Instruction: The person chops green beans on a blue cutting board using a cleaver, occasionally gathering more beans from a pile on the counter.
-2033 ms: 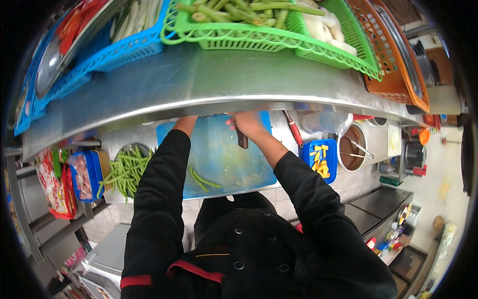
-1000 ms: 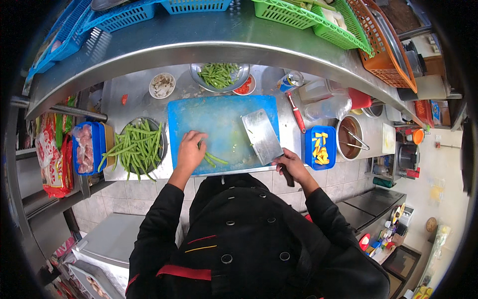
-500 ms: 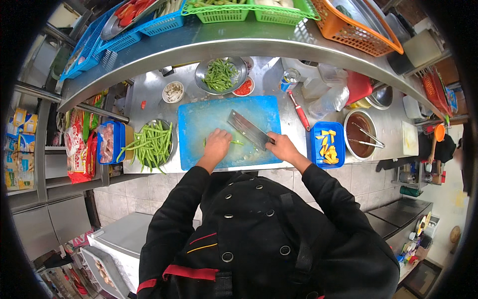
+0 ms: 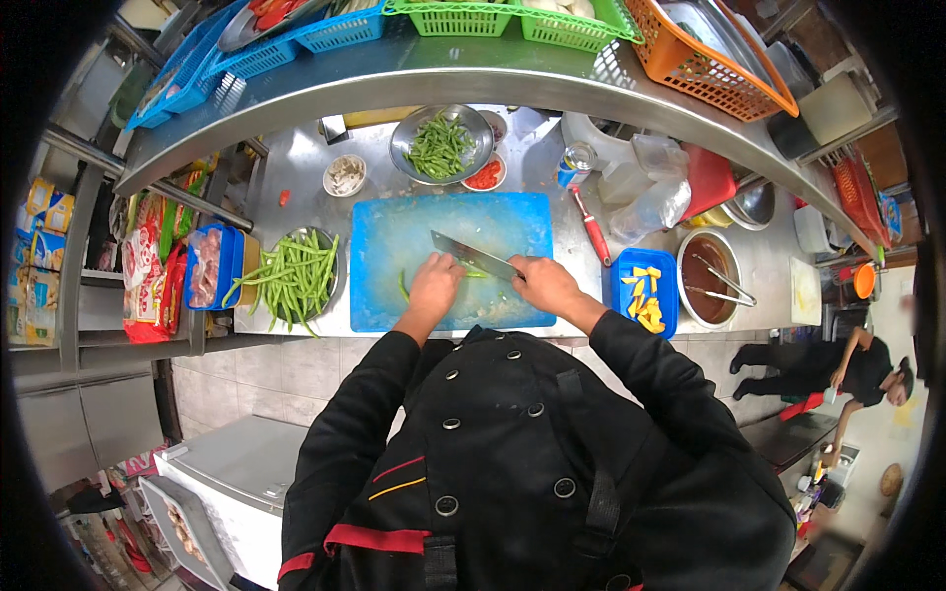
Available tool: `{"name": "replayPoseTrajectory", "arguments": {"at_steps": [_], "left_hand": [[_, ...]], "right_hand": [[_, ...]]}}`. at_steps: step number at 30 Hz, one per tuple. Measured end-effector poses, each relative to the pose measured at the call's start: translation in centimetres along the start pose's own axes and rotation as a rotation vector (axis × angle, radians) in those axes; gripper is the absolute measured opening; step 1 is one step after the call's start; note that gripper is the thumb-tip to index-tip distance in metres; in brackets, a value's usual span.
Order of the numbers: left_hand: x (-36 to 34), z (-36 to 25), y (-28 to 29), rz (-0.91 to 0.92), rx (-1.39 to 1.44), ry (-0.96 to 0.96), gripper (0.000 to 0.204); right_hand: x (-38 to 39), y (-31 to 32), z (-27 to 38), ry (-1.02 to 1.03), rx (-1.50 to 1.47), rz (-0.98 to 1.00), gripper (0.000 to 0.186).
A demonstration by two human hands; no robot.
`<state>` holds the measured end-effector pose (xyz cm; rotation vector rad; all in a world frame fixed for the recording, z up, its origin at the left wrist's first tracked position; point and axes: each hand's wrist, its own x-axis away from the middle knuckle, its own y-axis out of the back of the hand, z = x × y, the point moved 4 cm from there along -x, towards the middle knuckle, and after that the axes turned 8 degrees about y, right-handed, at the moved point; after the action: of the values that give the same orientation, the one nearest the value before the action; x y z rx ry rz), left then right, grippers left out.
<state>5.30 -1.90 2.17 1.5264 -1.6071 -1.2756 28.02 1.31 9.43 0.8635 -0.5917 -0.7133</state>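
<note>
My right hand (image 4: 547,286) grips the handle of a cleaver (image 4: 475,252), its broad blade slanting up and left over the blue cutting board (image 4: 379,222). Under the curled fingers of my left hand (image 4: 434,288) lie a few green beans; one end (image 4: 403,287) shows left of the hand and another piece (image 4: 475,275) shows beside the blade. The blade is close to my left fingertips; whether it touches them or the beans cannot be told. Left of the board, whole green beans (image 4: 291,276) heap over a metal bowl. Behind it, cut beans (image 4: 439,146) fill a metal bowl (image 4: 398,148).
Right of the board are a red-handled peeler-like tool (image 4: 595,239), a can (image 4: 574,164), a blue tub (image 4: 624,315) of yellow pieces and a pot (image 4: 731,258) of brown sauce with tongs. A steel shelf (image 4: 473,84) overhangs the back. A co-worker (image 4: 838,369) stands far right.
The cleaver has turned flatter and moved left, nearer my left hand, with my right hand following. My left hand has shifted slightly. The co-worker at far right has come further into view.
</note>
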Motion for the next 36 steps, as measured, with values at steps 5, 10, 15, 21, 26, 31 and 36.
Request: {"name": "replayPoseTrajectory", "arguments": {"at_steps": [5,10,15,21,26,31,36], "left_hand": [[-0.3,-0.8,-0.7,-0.055,0.016,0.009,0.020],[0.0,-1.5,-0.8,-0.121,0.078,0.032,0.025],[1.0,-1.4,-0.7,-0.158,0.074,0.073,0.029],[1.8,-1.7,-1.3,-0.115,0.065,0.227,0.026],[2.1,-2.1,-1.9,-0.087,0.089,0.307,0.026],[2.7,-2.7,-2.1,-0.131,0.113,0.335,0.027],[3.4,-2.4,-1.6,-0.202,0.197,0.278,0.030]], "right_hand": [[1.6,2.9,2.1,-0.018,0.201,0.187,0.034],[0.6,-3.9,-0.7,0.040,0.266,0.122,0.030],[-2.5,-4.4,1.8,0.038,0.230,0.070,0.024],[-2.1,-4.7,1.3,0.076,0.175,0.021,0.025],[-2.8,-4.7,0.5,0.075,0.230,0.061,0.032],[-3.7,-4.6,0.5,0.105,0.215,0.052,0.033],[-4.4,-4.0,1.1,0.123,0.155,0.033,0.030]]}}
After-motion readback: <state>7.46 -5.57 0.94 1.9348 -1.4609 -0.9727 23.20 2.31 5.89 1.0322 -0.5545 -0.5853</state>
